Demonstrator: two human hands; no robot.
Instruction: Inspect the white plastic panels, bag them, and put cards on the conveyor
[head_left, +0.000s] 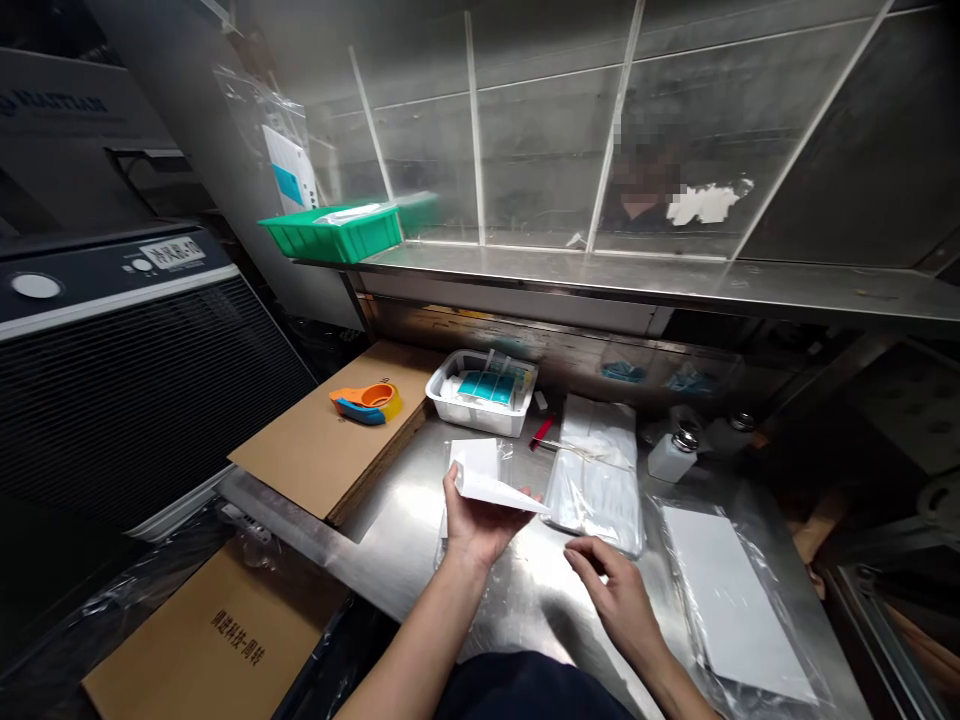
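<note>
Left hand (484,522) palm up, thumb raised, right hand (616,590) lower, fingers curled toward thumb, forearms (424,640) bare

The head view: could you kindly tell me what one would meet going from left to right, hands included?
Dark machine → tape dispenser → left hand holding white paper → right hand → bagged white sheet.

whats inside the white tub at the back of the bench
Teal packaging lies on top inside the white tub, with white pieces beside it. Whatever lies beneath them, and the tub's floor, is covered.
</note>
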